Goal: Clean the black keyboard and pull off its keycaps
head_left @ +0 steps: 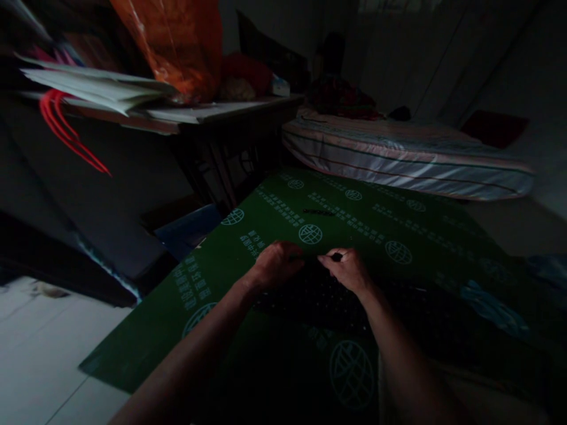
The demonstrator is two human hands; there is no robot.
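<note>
A piece of dark dotted fabric (319, 298) lies on a green printed mat (274, 206) spread on the floor. My left hand (277, 264) rests closed on the fabric's far edge. My right hand (348, 268) pinches that same edge, with a small dark object at its fingertips that I cannot make out. The two hands sit close together, a few centimetres apart. A thin dark stick-like object (318, 212) lies on the mat beyond them.
A mattress with striped bedding (398, 156) lies at the back right. A dark table (199, 115) at left carries stacked papers (97, 88) and an orange plastic bag (177, 41). Red cords (66, 133) hang from it. Pale floor tiles (39, 348) show at lower left.
</note>
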